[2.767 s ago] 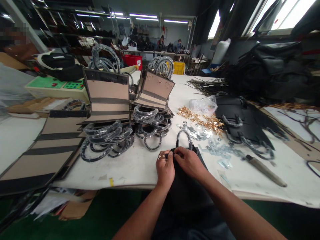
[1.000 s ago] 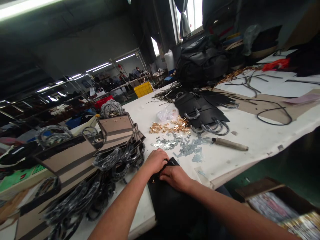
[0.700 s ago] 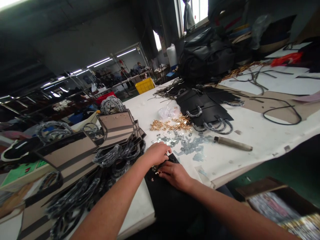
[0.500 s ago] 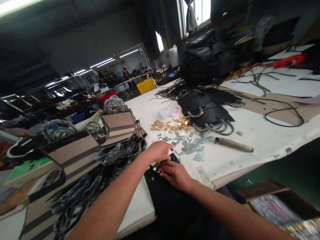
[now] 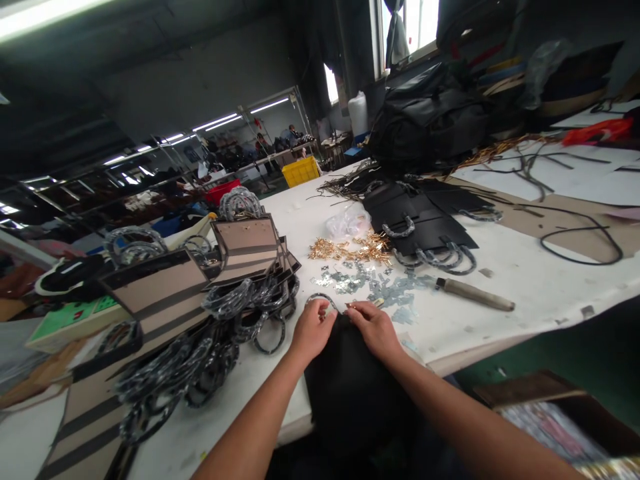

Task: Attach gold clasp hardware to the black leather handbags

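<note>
A black bag panel [image 5: 355, 387] lies at the table's near edge and hangs toward me. A plastic-wrapped handle [image 5: 323, 297] arches up at the panel's top, partly hidden behind my left hand [image 5: 314, 328]. Its fingers are curled closed at the handle, close to the panel's top edge. My right hand [image 5: 374, 329] is closed in a pinch at the top right of the panel, with a small gold metal piece [image 5: 349, 306] at its fingertips. Just beyond the hands lie flat silvery metal plates [image 5: 383, 288] and a heap of gold fasteners [image 5: 373, 248].
Panels with wrapped handles [image 5: 240, 247] are stacked on the left. Black panels with handles [image 5: 425, 220] lie at the back, beside a clear plastic bag [image 5: 349, 222]. A long-handled tool [image 5: 475, 294] rests on the right. An open box [image 5: 555, 420] sits below the table's edge.
Both hands have moved apart at the panel's top. The metal pieces seen on the panel no longer show, and a wrapped handle now shows behind my left hand. The view has shifted slightly.
</note>
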Demonstrator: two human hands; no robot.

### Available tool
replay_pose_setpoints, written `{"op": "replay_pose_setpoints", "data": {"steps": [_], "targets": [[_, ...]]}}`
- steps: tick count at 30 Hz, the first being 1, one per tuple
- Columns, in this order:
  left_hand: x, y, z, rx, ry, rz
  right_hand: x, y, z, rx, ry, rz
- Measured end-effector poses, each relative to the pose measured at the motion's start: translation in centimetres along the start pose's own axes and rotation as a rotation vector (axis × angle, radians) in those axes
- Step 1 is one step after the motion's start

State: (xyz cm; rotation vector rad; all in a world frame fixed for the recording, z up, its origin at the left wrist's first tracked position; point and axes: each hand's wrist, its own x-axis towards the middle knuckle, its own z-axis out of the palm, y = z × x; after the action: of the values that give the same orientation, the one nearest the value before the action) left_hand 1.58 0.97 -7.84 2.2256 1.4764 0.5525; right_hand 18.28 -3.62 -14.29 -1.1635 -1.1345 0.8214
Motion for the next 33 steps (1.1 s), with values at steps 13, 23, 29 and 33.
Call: {"op": "replay_pose_setpoints", "data": {"steps": [13,23,29,33], "targets": [[-0.6,-0.4,1.8,0.194,-0.089,-0.097,-1.4,0.6,-1.6,-0.308,-0.125,0.041],[-1.5,0.1,1.0,0.135,-0.108,-0.053,-1.7,-1.0,-2.6,-0.474,-0.143,-0.011],[-2.3,0.9,0.5,0.101,-0.089,0.002,-2.3,-1.1,-2.0,-0.546,-0.114,-0.127],[-2.8,1.6,0.0,0.084,-0.039,0.061,-2.5,-1.4,-2.0,-0.622,-0.116,-0.203]]}}
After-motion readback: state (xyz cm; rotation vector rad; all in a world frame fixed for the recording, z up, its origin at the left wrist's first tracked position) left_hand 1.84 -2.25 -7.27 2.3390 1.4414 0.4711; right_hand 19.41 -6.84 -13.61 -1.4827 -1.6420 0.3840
